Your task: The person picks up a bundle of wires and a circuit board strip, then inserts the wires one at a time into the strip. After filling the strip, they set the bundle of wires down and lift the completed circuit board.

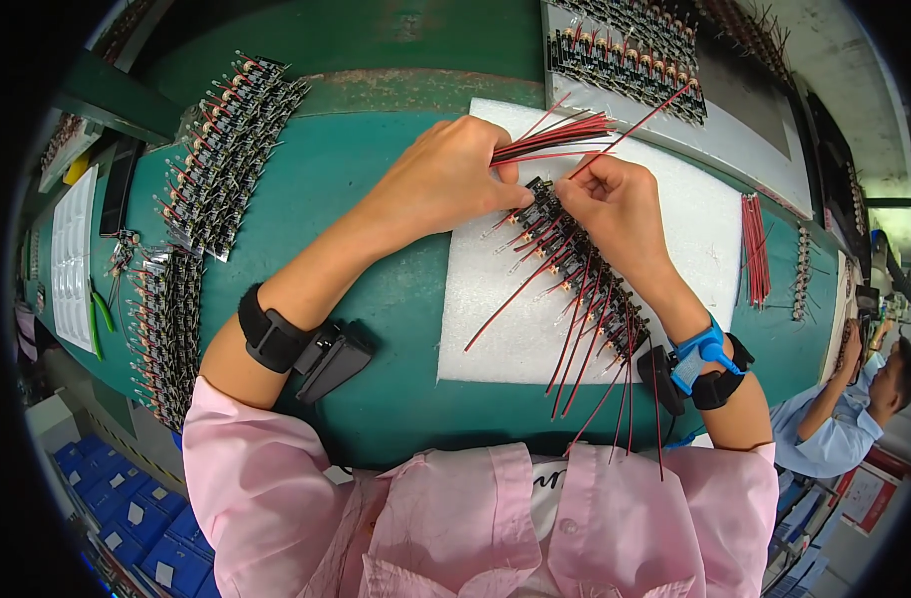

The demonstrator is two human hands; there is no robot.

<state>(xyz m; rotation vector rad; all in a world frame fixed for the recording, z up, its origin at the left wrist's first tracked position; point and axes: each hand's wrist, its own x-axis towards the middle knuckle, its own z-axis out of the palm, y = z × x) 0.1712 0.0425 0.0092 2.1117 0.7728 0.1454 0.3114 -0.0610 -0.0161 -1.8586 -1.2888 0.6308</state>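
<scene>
My left hand [445,174] is closed round a bundle of thin red and black wires [563,138], its thumb and forefinger tips at the upper end of a strip of small black circuit boards [587,264]. Opposite it, my right hand [620,209] pinches a single red wire [647,124] that slants up to the right; its fingertips are close to the same end of the strip. Red wires trail from several boards along the strip toward me. The strip lies slantwise on a white foam sheet [485,349]. Exactly where the pinched wire's lower end sits is hidden by my fingers.
Rows of wired circuit boards [226,149] stand at left, with another stack [166,329] nearer me. Green-handled pliers [102,317] lie beside a white tray [74,259]. Right of the foam are red wires [755,249]. Boards [625,62] fill a raised shelf. A person [839,409] works at far right.
</scene>
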